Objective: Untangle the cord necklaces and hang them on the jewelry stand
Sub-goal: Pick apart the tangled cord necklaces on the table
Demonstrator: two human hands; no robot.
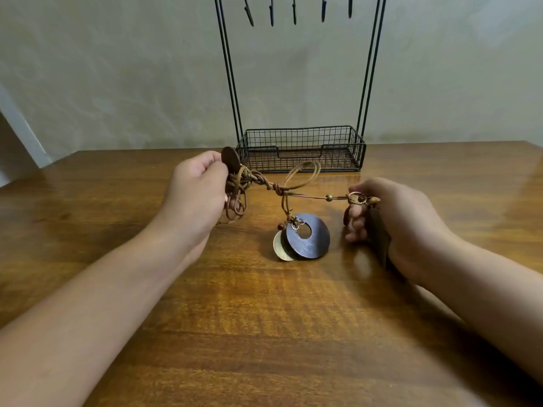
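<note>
Brown cord necklaces [273, 186] stretch in a knotted tangle between my two hands above the wooden table [264, 333]. My left hand [199, 192] grips a bunch of looped cord with a dark wooden disc [230, 159] sticking up beside the thumb. My right hand [393, 221] pinches a metal ring [357, 198] with beads at the cord's other end, and a dark pendant lies in its palm. From the middle knot hangs a round dark pendant with a hole [307, 236], over a pale disc, touching the table. The black wire jewelry stand [299, 148] rises behind, its hooks [293, 11] bare.
The stand's wire basket base [360, 155] sits at the table's far edge against a pale wall. A cord loop [305, 171] arches just in front of the basket. Bare wood lies between my forearms.
</note>
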